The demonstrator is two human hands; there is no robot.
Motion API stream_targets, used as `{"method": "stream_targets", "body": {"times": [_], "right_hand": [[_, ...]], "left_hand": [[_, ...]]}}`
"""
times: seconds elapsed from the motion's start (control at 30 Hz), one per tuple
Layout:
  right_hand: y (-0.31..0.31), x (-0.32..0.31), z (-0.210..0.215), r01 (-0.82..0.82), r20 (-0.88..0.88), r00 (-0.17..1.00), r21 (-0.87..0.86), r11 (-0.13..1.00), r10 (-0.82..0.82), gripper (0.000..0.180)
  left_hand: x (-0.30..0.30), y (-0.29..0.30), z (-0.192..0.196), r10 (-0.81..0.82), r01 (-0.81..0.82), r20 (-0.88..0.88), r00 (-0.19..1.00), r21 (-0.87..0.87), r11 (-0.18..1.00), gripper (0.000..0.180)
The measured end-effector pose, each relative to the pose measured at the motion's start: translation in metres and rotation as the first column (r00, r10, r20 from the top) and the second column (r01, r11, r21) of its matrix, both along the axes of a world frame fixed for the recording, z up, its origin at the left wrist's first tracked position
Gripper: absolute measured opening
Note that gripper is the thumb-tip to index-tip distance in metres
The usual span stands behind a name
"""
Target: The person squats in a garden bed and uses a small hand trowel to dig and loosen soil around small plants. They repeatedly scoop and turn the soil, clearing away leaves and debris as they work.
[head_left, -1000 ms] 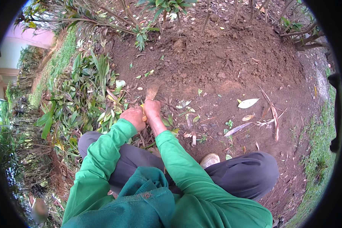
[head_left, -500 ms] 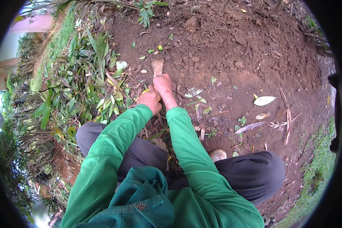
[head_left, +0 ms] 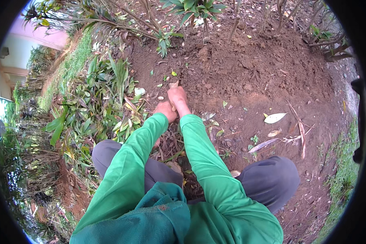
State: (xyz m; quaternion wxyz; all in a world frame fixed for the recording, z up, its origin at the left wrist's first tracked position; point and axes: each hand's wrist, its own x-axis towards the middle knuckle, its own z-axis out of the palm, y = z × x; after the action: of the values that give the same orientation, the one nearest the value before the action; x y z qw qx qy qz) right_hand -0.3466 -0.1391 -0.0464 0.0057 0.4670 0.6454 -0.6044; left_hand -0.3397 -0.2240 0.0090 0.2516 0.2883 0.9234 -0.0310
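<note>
My right hand [head_left: 177, 96] is closed around a flat-bladed digging tool [head_left: 174, 84]. Only a short piece of its brownish blade shows past my knuckles, against the soil. My left hand [head_left: 165, 110] is closed just behind and to the left, on the same tool's handle, most of which my fingers hide. Beside the blade lie a yellow-green leaf [head_left: 173, 73] and a few small bits of greenery. The loosened brown soil [head_left: 248, 65] spreads ahead and to the right.
Cut leaves [head_left: 85, 110] are heaped to my left. Leafy shrubs [head_left: 195, 8] and thin stems stand at the far edge. A pale leaf [head_left: 275, 118] and dry strips [head_left: 301, 134] lie to the right. My bent knees [head_left: 268, 183] flank my arms; grass [head_left: 337, 175] borders the right.
The view has tilted forward, showing more shrubs at the far edge. Less of the blade shows beyond my right hand now. Both hands keep their grip.
</note>
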Motion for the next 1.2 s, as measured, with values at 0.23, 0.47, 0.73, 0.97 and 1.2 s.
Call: {"method": "stream_targets", "body": {"times": [0.23, 0.47, 0.73, 0.97, 1.2], "right_hand": [[-0.023, -0.015, -0.040, 0.139, -0.338, 0.889, -0.447, 0.884, -0.310, 0.026], [0.029, -0.043, 0.019, 0.241, -0.311, 0.910, -0.146, 0.959, -0.276, 0.031], [-0.004, 0.032, 0.047, 0.144, -0.225, 0.939, -0.426, 0.893, -0.259, 0.029], [-0.077, 0.092, 0.024, 0.280, -0.091, 0.918, -0.538, 0.795, -0.385, 0.030], [-0.052, 0.072, 0.010, 0.247, -0.089, 0.941, -0.481, 0.842, -0.327, 0.027]], "left_hand": [[-0.012, 0.006, 0.015, -0.208, 0.134, -0.146, 0.967, -0.402, 0.906, 0.046], [-0.016, 0.039, 0.086, -0.070, 0.052, -0.257, 0.964, -0.076, 0.996, 0.042], [0.010, 0.012, 0.107, -0.196, 0.201, 0.044, 0.980, -0.231, 0.952, 0.035], [0.057, -0.033, 0.094, -0.226, 0.270, 0.191, 0.955, -0.251, 0.930, 0.033], [0.034, -0.027, 0.052, -0.172, 0.217, 0.210, 0.962, -0.214, 0.952, 0.035]]}}
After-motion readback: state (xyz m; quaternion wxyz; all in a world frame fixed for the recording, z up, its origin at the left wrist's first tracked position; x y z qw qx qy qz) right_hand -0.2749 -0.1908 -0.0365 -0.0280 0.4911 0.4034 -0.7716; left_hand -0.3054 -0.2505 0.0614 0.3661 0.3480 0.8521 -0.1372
